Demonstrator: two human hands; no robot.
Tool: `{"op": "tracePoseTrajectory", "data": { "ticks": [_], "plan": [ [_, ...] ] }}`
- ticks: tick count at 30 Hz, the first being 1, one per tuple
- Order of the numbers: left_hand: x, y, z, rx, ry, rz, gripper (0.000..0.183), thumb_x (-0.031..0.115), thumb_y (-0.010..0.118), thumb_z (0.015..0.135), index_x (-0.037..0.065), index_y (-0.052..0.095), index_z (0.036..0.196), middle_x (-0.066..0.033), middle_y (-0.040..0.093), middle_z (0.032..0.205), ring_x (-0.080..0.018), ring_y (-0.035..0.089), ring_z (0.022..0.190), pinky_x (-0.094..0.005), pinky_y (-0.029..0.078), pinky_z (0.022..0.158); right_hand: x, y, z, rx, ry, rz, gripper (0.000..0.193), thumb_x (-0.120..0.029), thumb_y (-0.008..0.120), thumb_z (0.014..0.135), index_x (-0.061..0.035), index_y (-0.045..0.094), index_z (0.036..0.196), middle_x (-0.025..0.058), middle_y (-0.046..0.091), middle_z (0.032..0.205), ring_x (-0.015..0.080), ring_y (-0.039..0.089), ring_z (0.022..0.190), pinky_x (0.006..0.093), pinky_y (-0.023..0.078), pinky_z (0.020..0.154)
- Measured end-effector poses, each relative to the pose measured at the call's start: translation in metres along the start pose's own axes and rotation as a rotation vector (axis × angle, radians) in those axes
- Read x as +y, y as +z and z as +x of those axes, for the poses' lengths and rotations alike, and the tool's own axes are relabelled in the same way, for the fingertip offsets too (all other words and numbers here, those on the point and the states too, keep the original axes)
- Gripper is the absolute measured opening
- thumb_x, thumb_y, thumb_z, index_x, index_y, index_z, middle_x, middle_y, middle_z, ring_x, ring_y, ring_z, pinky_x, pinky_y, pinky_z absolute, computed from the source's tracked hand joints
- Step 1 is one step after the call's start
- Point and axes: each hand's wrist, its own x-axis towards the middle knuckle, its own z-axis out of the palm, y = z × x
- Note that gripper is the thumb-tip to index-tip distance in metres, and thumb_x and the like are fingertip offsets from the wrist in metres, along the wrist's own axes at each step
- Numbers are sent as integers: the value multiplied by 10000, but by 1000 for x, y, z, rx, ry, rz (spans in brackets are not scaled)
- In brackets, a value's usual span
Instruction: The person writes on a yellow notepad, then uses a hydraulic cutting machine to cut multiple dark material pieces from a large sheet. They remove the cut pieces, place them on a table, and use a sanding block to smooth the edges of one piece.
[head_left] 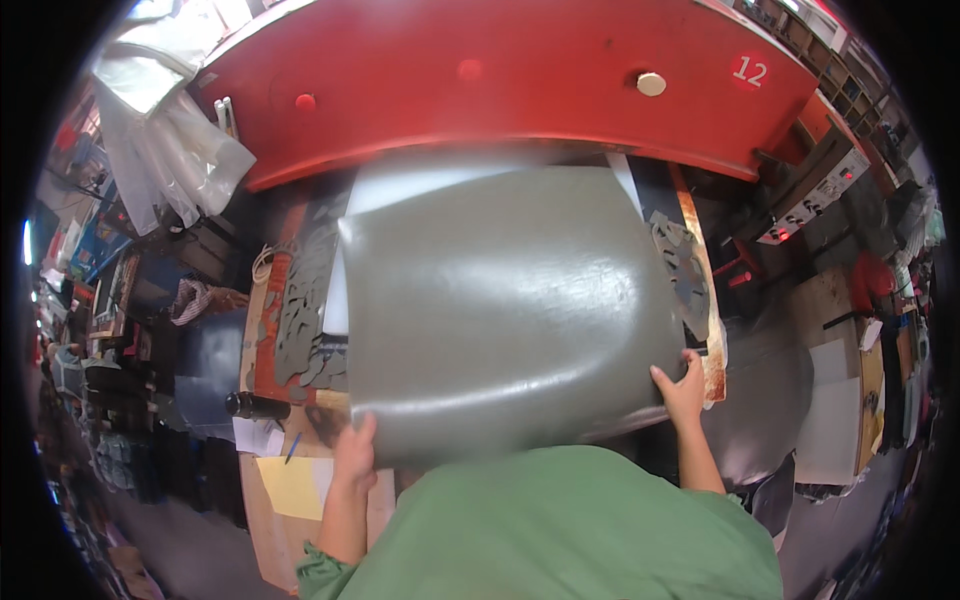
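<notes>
A large, glossy grey-green sheet (460,290) spreads out in front of me, its surface bowed and shining. My left hand (355,452) is closed at its near left corner, with the thumb up along the edge. At the near right edge my right hand (683,390) grips the same sheet, thumb and forefinger showing on top and the other fingers hidden beneath. Under the sheet's far left part a white board (400,185) sticks out. Grey cut scraps (305,310) lie to the left of the sheet, and more grey scraps (682,262) lie to its right.
A big red machine beam (530,100) spans the far side above the work surface. On the right stands a control box (820,195) with lit red lamps. Clear plastic sheeting (170,140) hangs far left. Yellow paper (292,484) and a pen (293,447) lie near left.
</notes>
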Motion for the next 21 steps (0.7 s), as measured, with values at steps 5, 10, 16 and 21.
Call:
{"op": "tracePoseTrajectory", "data": {
  "ticks": [5, 10, 16, 21],
  "plan": [
    [56, 1, 42, -81, -50, -10, 410, 333, 588, 990, -20, 610, 1196, -93, 672, 1065, -198, 619, 970, -363, 494, 876, -24, -2, -3, 78, 30, -56, 801, -377, 848, 701, -1, 521, 1329, 205, 588, 1298, 339, 544, 1229, 418, 415, 1042],
    [108, -11, 124, -130, -192, 81, 740, 462, 606, 957, -34, 374, 1455, -243, 352, 1530, -379, 314, 1418, -552, 233, 1151, -57, -5, 39, 235, -41, -52, 772, -354, 875, 685, 12, 561, 1288, 214, 581, 1270, 359, 537, 1215, 426, 410, 1044],
    [222, 70, 286, -87, 88, 145, 651, 385, 609, 976, -65, 423, 1408, -257, 413, 1494, -379, 397, 1380, -605, 356, 1073, -140, 5, 228, 177, -84, -251, 857, -570, 779, 737, -9, 550, 1343, 256, 620, 1268, 391, 589, 1193, 431, 448, 1011],
    [243, 78, 318, -136, 464, 8, 621, 333, 576, 992, -20, 370, 1459, -273, 406, 1483, -387, 405, 1378, -533, 408, 1060, -190, 22, 291, 144, -172, -312, 809, -479, 729, 837, 57, 481, 1390, 268, 533, 1386, 364, 525, 1294, 395, 414, 1073]
  ]
}}
